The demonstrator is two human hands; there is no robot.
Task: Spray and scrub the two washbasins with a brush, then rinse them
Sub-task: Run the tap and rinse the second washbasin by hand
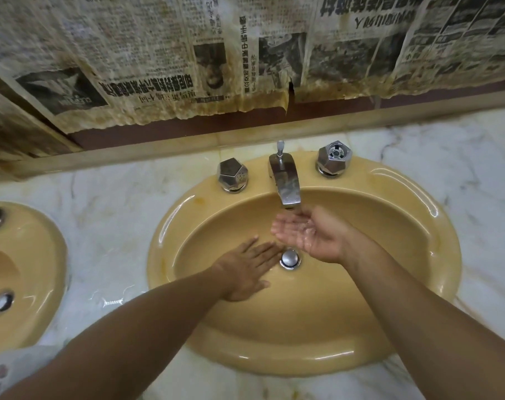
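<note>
- Head view, basins: the right washbasin (436, 215), a mustard oval set in the marble table (106, 215), fills the centre. The left washbasin (29, 255) shows only in part at the left edge, well apart from both hands.
- Head view, fittings: the chrome spout (286, 183) stands between two faceted knobs (233, 175), above the closed-looking drain stopper (289, 257). Stained newspaper (158, 53) covers the wall behind.
- Right hand (309, 235): palm up and loosely cupped just under the spout, fingers relaxed. It holds nothing but the water that wets it.
- Left hand (245, 269): palm down, fingers straight and spread narrow. It lies flat on the bowl floor just beside the stopper and grips nothing.
- Brush and spray bottle: neither is in view.
- Step in hand, judged: rinsing the right washbasin by hand.
- Doing it well: throw the cupped water up onto the walls and rim, where the stream does not reach. Sweep the flat palm toward the drain to carry residue down, and check that the stopper lets the water out.
</note>
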